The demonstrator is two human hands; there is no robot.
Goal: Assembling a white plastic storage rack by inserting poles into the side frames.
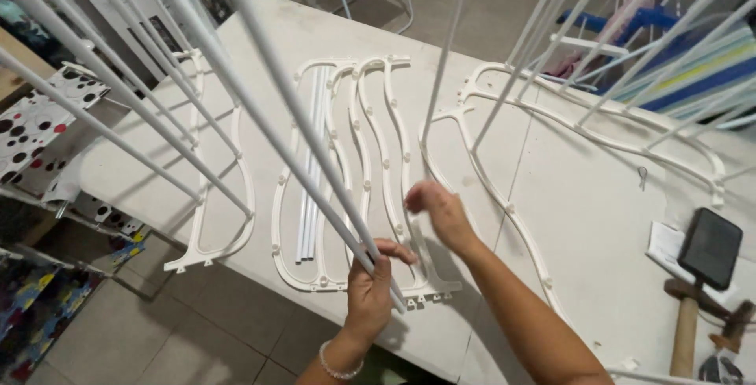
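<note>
One white counter (598,220) carries several wavy white plastic frames (378,157), laid lengthwise away from the person, and a bundle of loose white rods (313,164) between them. One long white rod (299,117) slants from upper left down to the left hand (370,290), whose grip is clamped round its lower end. Right hand (441,212), nearer the frames, hovers over them just beyond the rod's tip, fingers loosely curled, holding nothing. One mallet (687,318) lies at far right.
</note>
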